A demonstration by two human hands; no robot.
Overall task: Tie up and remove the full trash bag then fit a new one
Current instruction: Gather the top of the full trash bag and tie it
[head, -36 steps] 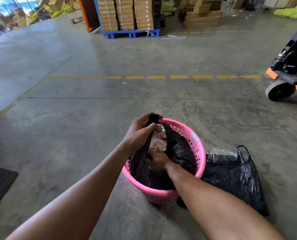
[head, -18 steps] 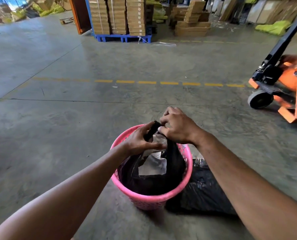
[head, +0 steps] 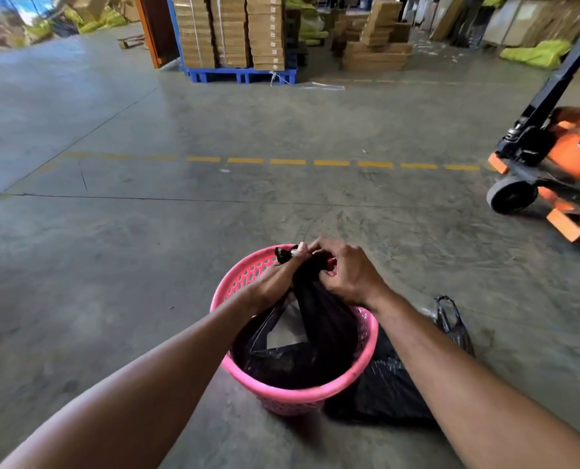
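A pink perforated basket (head: 302, 396) stands on the concrete floor in front of me. A black trash bag (head: 322, 326) sits inside it, with pale paper showing through a gap between its pulled-up handles. My left hand (head: 275, 280) grips one handle, whose end sticks out past my fingers. My right hand (head: 346, 274) pinches the other handle right beside it, above the basket's far rim. A second black bag (head: 393, 384) lies on the floor against the basket's right side.
An orange pallet jack (head: 552, 170) stands at the right, its wheel close to the dashed yellow floor line (head: 332, 163). Stacked cardboard boxes on a blue pallet (head: 237, 74) stand far ahead. Bare concrete spreads to the left.
My right hand came out of the basket and took hold of the bag's second handle. Both handles now meet above the far rim, pulled tighter than before.
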